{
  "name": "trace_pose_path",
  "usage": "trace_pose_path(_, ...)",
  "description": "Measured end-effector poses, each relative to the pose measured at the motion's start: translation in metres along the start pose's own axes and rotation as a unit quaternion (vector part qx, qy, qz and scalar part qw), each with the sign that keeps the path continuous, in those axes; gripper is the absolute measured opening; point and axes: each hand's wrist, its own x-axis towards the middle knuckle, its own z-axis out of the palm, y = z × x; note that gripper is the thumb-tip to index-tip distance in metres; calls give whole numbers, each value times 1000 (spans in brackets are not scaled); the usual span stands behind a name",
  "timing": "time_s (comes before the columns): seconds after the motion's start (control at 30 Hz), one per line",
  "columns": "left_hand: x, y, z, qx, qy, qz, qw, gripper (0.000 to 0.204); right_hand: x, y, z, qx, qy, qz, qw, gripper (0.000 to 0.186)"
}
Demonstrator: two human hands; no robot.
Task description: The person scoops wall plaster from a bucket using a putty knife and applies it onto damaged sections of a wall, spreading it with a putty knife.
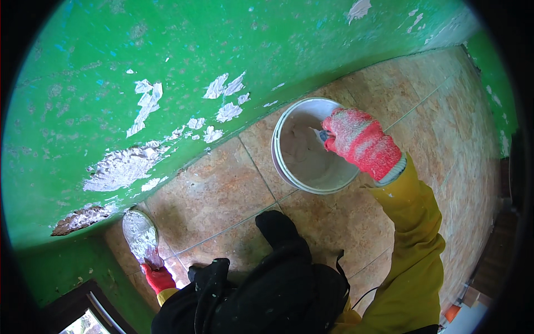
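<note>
The bucket (280,158), probably heavy, suits a rim hold. Left of the bucket, a stiff-looking oval tray (132,225) has its near end clasped by the left hand (159,280); at the bucket's mouth, the right hand (361,142) curls tightly around a light-looking scraper (323,136).

Green painted wall (183,44): slightly glossy | jagged white wall patch (125,167): rough, matt | round white bucket (280,161): smooth plastic | red right-hand glove (360,143): textile, powdery | yellow sleeve (414,245): matt cloth | tan floor tiles (203,192): smooth
</note>
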Motion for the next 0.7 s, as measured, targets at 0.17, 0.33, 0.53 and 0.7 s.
trace_pose_path(0.17, 29, -24, -7, -10, 48, -9, 999, 49, 7, 2, 12, -55, -50, 14, 997, 26)
trace_pose_path(0.33, 65, -22, -63, 384, -43, 80, 919, 54, 5, 5, -4, 8, 4, -10, 1000, 25)
trace_pose_path(0.53, 32, -26, 1, -21, 69, 10, 997, 33, 7, 16, 12, -57, 3, -18, 998, 27)
trace_pose_path(0.7, 30, -22, 4, 13, 102, 26, 994, 34, 8, 11, 6, -17, -37, -26, 999, 26)
